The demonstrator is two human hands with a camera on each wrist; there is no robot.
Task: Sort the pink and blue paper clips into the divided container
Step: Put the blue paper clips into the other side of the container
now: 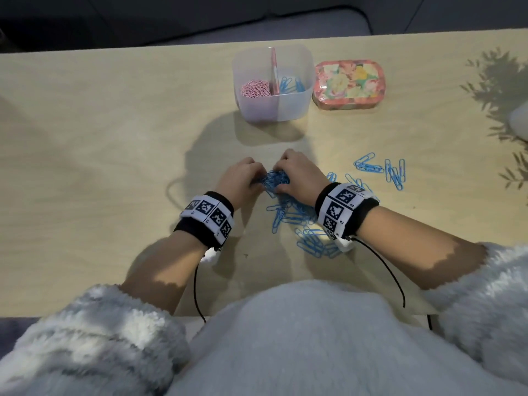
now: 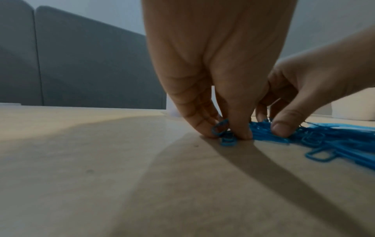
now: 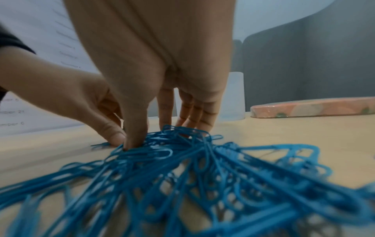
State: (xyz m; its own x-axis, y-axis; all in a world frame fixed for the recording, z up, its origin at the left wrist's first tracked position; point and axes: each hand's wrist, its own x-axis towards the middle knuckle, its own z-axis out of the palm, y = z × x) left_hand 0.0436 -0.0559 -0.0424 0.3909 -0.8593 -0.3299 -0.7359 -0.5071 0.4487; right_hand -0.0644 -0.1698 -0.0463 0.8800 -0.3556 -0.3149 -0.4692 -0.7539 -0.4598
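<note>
A bunch of blue paper clips lies on the wooden table between my two hands. My left hand pinches its left end with curled fingers and thumb, fingertips down on the table. My right hand grips the bunch from the right, thumb and fingers dug into the clips. More blue clips spread under my right wrist, and a loose group lies further right. The translucent divided container holds pink clips in its left half and blue clips in its right half.
A floral tin sits just right of the container. A white object and plant shadows are at the right edge. Wrist-camera cables trail over the table's near edge. The table's left side is bare wood.
</note>
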